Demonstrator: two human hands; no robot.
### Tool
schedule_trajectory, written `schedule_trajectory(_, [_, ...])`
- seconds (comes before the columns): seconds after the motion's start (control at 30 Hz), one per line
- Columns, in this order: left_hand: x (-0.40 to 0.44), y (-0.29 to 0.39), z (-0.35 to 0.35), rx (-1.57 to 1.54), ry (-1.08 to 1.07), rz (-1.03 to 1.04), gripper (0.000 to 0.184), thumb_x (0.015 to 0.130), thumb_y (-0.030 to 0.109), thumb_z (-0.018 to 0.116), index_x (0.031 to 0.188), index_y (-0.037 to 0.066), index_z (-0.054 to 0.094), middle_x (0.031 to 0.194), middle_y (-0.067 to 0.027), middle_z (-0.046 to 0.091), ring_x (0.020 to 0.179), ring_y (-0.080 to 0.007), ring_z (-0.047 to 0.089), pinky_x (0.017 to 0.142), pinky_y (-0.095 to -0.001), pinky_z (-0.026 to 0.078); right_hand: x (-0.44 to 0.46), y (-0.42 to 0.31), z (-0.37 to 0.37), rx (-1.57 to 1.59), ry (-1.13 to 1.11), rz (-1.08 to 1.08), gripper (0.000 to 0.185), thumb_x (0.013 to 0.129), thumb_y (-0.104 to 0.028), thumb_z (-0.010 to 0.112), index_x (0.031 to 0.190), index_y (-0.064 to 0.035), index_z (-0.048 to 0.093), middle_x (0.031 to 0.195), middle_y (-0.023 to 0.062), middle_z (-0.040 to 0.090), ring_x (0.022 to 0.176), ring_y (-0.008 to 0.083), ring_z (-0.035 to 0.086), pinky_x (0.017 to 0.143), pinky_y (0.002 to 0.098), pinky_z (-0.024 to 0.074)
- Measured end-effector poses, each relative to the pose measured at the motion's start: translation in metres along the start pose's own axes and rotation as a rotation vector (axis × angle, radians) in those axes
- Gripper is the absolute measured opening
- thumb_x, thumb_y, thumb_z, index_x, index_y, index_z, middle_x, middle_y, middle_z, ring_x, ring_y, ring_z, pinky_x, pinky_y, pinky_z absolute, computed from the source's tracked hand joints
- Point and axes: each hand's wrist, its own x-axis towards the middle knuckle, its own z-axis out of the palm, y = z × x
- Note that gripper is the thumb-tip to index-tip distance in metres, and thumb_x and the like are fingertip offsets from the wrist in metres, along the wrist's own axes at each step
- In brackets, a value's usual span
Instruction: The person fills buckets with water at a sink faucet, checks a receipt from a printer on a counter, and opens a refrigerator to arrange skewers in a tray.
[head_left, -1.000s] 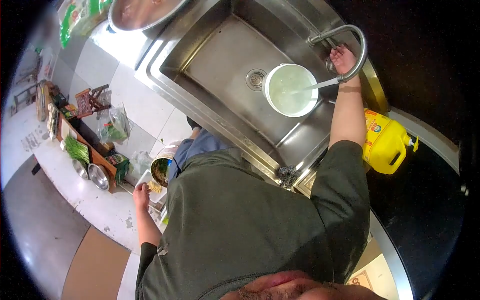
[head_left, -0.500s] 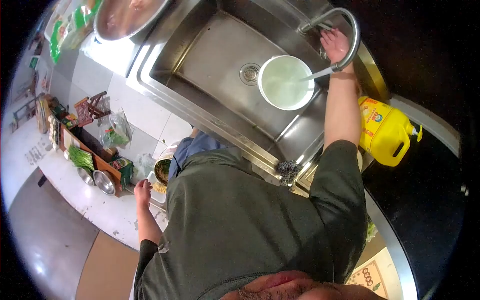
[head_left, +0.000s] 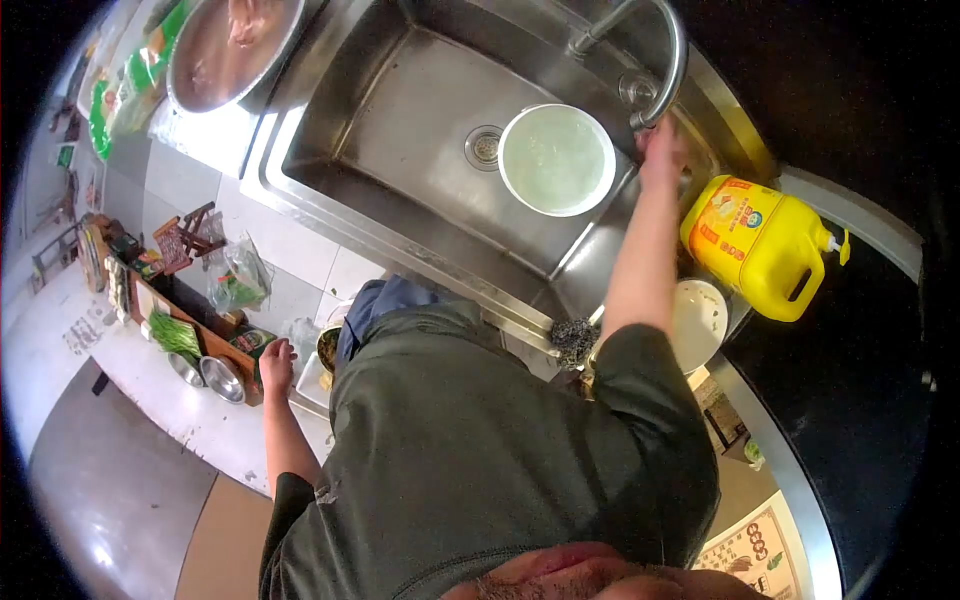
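My right hand (head_left: 662, 155), blurred by motion, is beside the end of the curved metal faucet (head_left: 678, 65); whether it holds anything is unclear. A round white bucket (head_left: 556, 160) of cloudy liquid sits in the steel sink (head_left: 430, 110), next to the drain. No stream falls from the faucet. To the left of my body, my left hand (head_left: 278, 365) hangs with loosely bent fingers and nothing visible in it, near two metal bowls (head_left: 222, 379) and green stalks (head_left: 174, 334).
A yellow jug (head_left: 765, 245) and a pale bowl (head_left: 700, 325) are right of my right forearm. A dark scrubber (head_left: 573, 343) lies at the sink's near corner. The large metal basin (head_left: 235, 55) at upper left holds reddish liquid and meat. Plastic bags and a wooden stool (head_left: 188, 238) are farther left.
My right hand has come back from behind the faucet toward its outlet. The stream into the bucket has stopped. The view has shifted, uncovering the pale bowl. My left hand stays beside my body.
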Motion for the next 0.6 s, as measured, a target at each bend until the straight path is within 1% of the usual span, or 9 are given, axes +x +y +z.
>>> schedule_trajectory(0.03, [-0.002,0.001,0.003,0.072,-0.011,0.018,0.025,0.086,0.013,0.053,0.101,-0.006,0.059,0.083,-0.0107,0.063,0.070,-0.0162,0.061,0.064,-0.0259,0.049,0.012,0.043,-0.012,0.185,0.033,0.017,0.024,0.085,-0.025,0.050,0.079,-0.0015,0.054,0.083,0.0110,0.061,0.068,0.0171,0.057,0.064,0.0268,0.0464])
schedule_trajectory(0.07, [-0.002,-0.006,0.007,0.004,-0.016,-0.030,0.025,0.086,0.013,0.053,0.101,-0.006,0.059,0.083,-0.0111,0.063,0.070,-0.0162,0.061,0.065,-0.0264,0.050,0.011,0.075,-0.017,0.033,0.094,0.019,0.033,0.087,-0.030,0.048,0.089,0.0012,0.058,0.090,0.0147,0.063,0.078,0.0219,0.060,0.072,0.0325,0.0474])
schedule_trajectory(0.1, [-0.001,-0.020,0.009,-0.021,-0.027,-0.037,0.026,0.086,0.013,0.053,0.101,-0.006,0.059,0.083,-0.0111,0.063,0.070,-0.0161,0.061,0.065,-0.0265,0.050,0.009,0.102,-0.018,-0.030,0.099,0.098,0.038,0.088,-0.034,0.047,0.099,0.0009,0.057,0.102,0.0140,0.060,0.090,0.0242,0.057,0.080,0.0340,0.0452])
schedule_trajectory(0.17, [-0.004,-0.035,0.012,-0.109,0.001,-0.050,0.026,0.086,0.014,0.052,0.101,-0.006,0.058,0.083,-0.0108,0.063,0.069,-0.0161,0.061,0.065,-0.0263,0.049,0.008,0.125,-0.009,0.059,-0.033,0.274,0.049,0.088,-0.042,0.047,0.113,-0.0003,0.053,0.116,0.0122,0.056,0.105,0.0266,0.053,0.089,0.0361,0.0425])
schedule_trajectory(0.2, [-0.010,-0.037,0.010,-0.089,0.007,-0.055,0.026,0.086,0.014,0.052,0.101,-0.006,0.059,0.083,-0.0107,0.063,0.069,-0.0158,0.061,0.065,-0.0260,0.049,0.007,0.135,-0.010,0.205,-0.155,0.380,0.052,0.088,-0.045,0.047,0.117,-0.0013,0.052,0.119,0.0111,0.055,0.108,0.0268,0.052,0.090,0.0368,0.0421])
schedule_trajectory(0.3, [-0.014,-0.063,0.002,-0.104,0.032,-0.087,0.027,0.086,0.017,0.053,0.101,-0.005,0.059,0.083,-0.0106,0.063,0.070,-0.0163,0.061,0.065,-0.0268,0.048,-0.026,0.094,-0.004,0.376,-0.320,0.491,0.053,0.087,-0.046,0.048,0.117,-0.0027,0.053,0.120,0.0091,0.055,0.108,0.0267,0.052,0.093,0.0377,0.0409])
schedule_trajectory(0.4, [-0.017,-0.074,0.001,-0.147,0.062,-0.138,0.028,0.085,0.018,0.054,0.100,-0.005,0.059,0.083,-0.0106,0.063,0.070,-0.0168,0.061,0.065,-0.0273,0.047,-0.006,0.112,-0.016,0.407,-0.263,0.488,0.052,0.086,-0.046,0.051,0.117,-0.0039,0.053,0.119,0.0075,0.056,0.107,0.0256,0.053,0.094,0.0368,0.0399])
schedule_trajectory(0.5, [-0.027,-0.073,0.007,-0.159,0.071,-0.161,0.029,0.085,0.019,0.053,0.100,-0.006,0.060,0.083,-0.0108,0.063,0.070,-0.0173,0.062,0.065,-0.0275,0.047,-0.004,0.113,-0.022,0.268,-0.250,0.382,0.048,0.084,-0.038,0.059,0.117,-0.0043,0.052,0.118,0.0080,0.056,0.106,0.0233,0.053,0.093,0.0347,0.0406])
schedule_trajectory(0.6, [-0.024,-0.082,0.015,-0.136,0.073,-0.142,0.029,0.086,0.018,0.053,0.100,-0.006,0.060,0.083,-0.0114,0.064,0.070,-0.0179,0.063,0.065,-0.0278,0.048,-0.011,0.116,-0.033,0.040,-0.279,0.274,0.046,0.081,-0.029,0.065,0.117,-0.0041,0.052,0.117,0.0084,0.057,0.106,0.0209,0.053,0.091,0.0341,0.0419])
